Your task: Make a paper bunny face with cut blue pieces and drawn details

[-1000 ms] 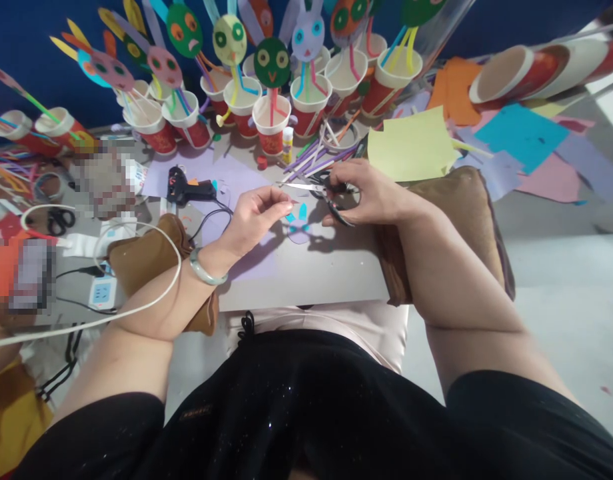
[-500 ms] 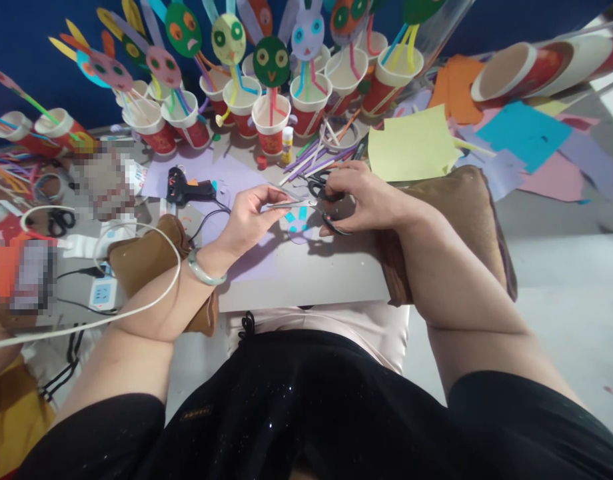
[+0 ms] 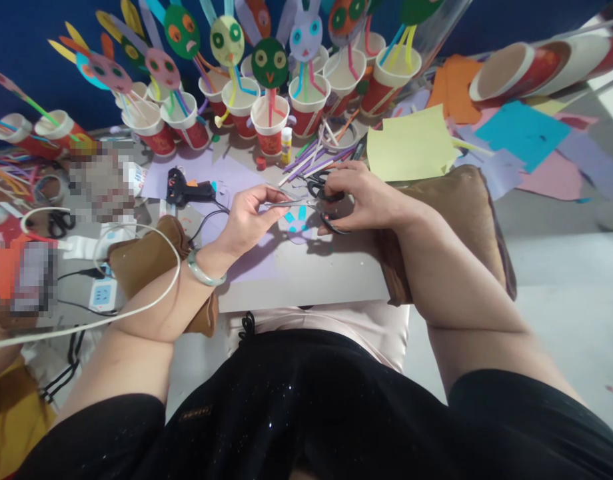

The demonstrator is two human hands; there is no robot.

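Note:
My right hand [image 3: 364, 197] grips the black-handled scissors [image 3: 310, 203], fingers and thumb through the loops, with the blades pointing left. At the blades, my left hand [image 3: 249, 217] is closed in a pinch between thumb and fingers. What it pinches is too small and too hidden by the blades to name. Below the scissors, a light purple round paper cutout [image 3: 300, 235] with blue strips lies on the table. Left of my left hand rests a black hot glue gun [image 3: 191, 190] on purple paper [image 3: 159, 175].
Red paper cups [image 3: 270, 137] with paper bunny-like heads on straws line the back. A glue stick [image 3: 286, 148] stands before them. Yellow paper [image 3: 409, 143] and a brown cushion [image 3: 456, 213] lie right; a white cable [image 3: 151, 303] crosses my left arm.
The scissors' handles have come slightly closer together and the blades have narrowed. Both hands stay in nearly the same place.

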